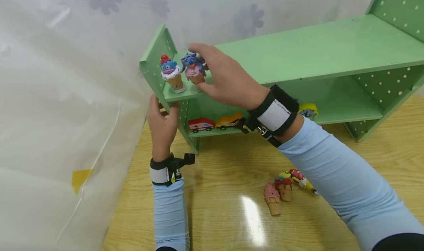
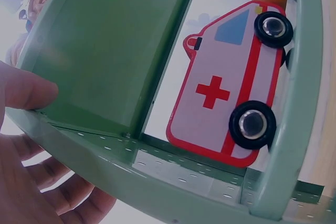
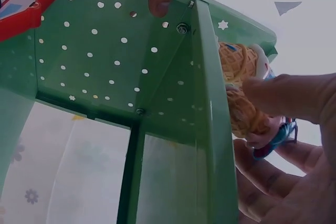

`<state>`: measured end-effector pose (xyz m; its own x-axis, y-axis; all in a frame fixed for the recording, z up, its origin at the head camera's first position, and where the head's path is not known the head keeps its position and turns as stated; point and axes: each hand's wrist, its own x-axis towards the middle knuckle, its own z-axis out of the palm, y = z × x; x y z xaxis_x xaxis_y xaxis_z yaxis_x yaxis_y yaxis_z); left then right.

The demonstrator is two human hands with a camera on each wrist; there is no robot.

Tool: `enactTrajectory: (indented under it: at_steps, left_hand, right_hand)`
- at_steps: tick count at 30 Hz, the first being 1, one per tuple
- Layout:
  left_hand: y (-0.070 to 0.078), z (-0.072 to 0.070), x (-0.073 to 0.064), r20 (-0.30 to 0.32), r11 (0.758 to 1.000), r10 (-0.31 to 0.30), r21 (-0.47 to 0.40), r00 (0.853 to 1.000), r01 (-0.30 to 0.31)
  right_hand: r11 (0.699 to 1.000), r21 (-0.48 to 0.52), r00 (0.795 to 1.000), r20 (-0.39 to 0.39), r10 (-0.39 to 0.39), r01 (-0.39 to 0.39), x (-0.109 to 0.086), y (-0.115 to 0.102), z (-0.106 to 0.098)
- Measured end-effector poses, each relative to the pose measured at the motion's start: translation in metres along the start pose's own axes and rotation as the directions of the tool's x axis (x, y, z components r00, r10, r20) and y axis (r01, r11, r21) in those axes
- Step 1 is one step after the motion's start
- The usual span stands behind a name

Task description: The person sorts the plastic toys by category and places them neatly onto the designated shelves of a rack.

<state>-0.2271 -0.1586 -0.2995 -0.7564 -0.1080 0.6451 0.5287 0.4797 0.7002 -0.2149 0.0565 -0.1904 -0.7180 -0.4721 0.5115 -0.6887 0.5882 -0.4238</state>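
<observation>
My right hand (image 1: pixel 228 74) holds an ice-cream-cone figurine (image 1: pixel 194 70) with a blue character in purple glasses over pink icing, thumb and fingers around it. It stands at the left end of the green shelf's top board (image 1: pixel 298 48). Close beside it is another cone figurine (image 1: pixel 172 73), with a blue face, white icing and a red top. Below, my left hand (image 1: pixel 163 124) grips the shelf's left side panel (image 1: pixel 155 65). In the left wrist view the thumb (image 2: pixel 31 88) lies on the inner side and the other fingers outside.
On the lower board stand a toy ambulance (image 1: pixel 201 124), a yellow toy truck (image 1: pixel 228 121) and a yellow toy clock (image 1: pixel 308 111), partly behind my right wrist. Several figurines lie on the wooden floor (image 1: pixel 215 207), including a pink ice-cream cone (image 1: pixel 272 198). A flowered sheet (image 1: pixel 205 8) hangs behind.
</observation>
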Motion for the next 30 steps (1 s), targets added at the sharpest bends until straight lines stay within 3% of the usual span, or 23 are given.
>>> enactTrajectory:
  at_steps: [11,16,22,30]
  left_hand:
    - [-0.005,0.000,0.001,0.005,1.000,0.014,0.001,1.000,-0.014]
    - [-0.007,-0.001,0.001,0.004,1.000,0.005,0.004,1.000,-0.005]
    - [-0.008,-0.001,0.001,0.004,1.000,0.007,-0.003,1.000,-0.007]
    - [-0.007,0.000,0.001,0.006,1.000,0.002,-0.002,1.000,-0.002]
  right_hand:
    - [0.996,-0.061,0.998,-0.036,0.056,-0.059,-0.031,0.011,-0.023]
    - [0.993,-0.098,0.991,-0.119,0.053,-0.064,-0.052,0.017,-0.034]
    - [0.989,-0.146,0.963,-0.268,-0.009,-0.031,-0.081,0.023,-0.038]
    - [0.978,-0.206,0.922,-0.375,-0.094,0.016,-0.124,0.024,-0.037]
